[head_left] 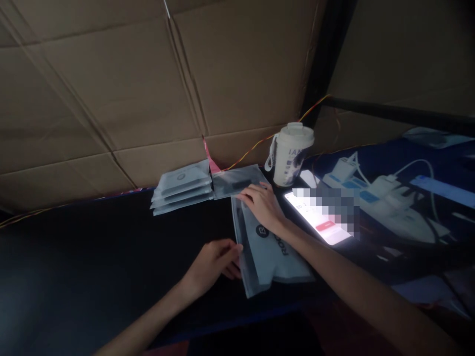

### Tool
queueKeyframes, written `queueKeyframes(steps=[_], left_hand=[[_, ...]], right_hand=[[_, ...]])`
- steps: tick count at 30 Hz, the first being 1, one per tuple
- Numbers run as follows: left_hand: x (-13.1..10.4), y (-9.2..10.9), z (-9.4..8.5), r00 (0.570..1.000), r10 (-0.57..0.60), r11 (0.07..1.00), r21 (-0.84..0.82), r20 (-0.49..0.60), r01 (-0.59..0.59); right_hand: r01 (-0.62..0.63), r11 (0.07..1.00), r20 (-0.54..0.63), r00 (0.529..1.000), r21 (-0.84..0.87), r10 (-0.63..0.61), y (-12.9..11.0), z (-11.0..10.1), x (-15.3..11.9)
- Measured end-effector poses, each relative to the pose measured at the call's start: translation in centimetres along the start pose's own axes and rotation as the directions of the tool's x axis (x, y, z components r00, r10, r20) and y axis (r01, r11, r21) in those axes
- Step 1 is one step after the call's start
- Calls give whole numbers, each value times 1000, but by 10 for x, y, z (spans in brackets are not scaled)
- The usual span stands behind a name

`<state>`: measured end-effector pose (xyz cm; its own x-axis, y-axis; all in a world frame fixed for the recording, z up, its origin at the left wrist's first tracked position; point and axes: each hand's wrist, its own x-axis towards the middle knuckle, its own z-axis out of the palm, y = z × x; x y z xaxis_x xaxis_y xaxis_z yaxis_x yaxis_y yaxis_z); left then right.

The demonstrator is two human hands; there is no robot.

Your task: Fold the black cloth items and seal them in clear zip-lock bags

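Take the light-looking, floppy pouch [269, 252] (probably slippery) by its edge, where your left hand [215, 259] pinches; your right hand [265, 206], nearer the cup [292, 157], rests atop, grip unclear.

bare slim forearms [352, 279] and (equally bare) hands [262, 206]

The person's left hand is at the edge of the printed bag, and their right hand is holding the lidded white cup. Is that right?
Not quite: the right hand isn't holding the lidded white cup. The head view shows that hand on the far end of the printed bag, with the cup standing apart. The rest is right.
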<state>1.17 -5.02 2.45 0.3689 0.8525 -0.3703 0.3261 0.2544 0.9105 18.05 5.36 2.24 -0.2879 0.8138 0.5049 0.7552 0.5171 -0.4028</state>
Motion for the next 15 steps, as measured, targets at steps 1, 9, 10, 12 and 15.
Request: queueKeyframes(steps=[1,9,10,12,15], left_hand=[[-8,-3,7,999,-25,1000,-10,39,26],[-50,-6,34,988,-104,968,237,110,75],[-53,-3,32,990,-99,941,333,105,59],[-58,4,27,998,-35,850,527,45,6],[-57,17,17,968,246,683,718,-54,-133]], right_hand=[[-19,1000,-14,1000,-14,19,3,-1,1],[49,994,63,996,103,-56,5,7,0],[69,985,103,991,158,-86,4,9,-1],[121,950,175,969,288,-177,-1,12,-4],[200,857,142,944,475,-299,-8,8,-6]])
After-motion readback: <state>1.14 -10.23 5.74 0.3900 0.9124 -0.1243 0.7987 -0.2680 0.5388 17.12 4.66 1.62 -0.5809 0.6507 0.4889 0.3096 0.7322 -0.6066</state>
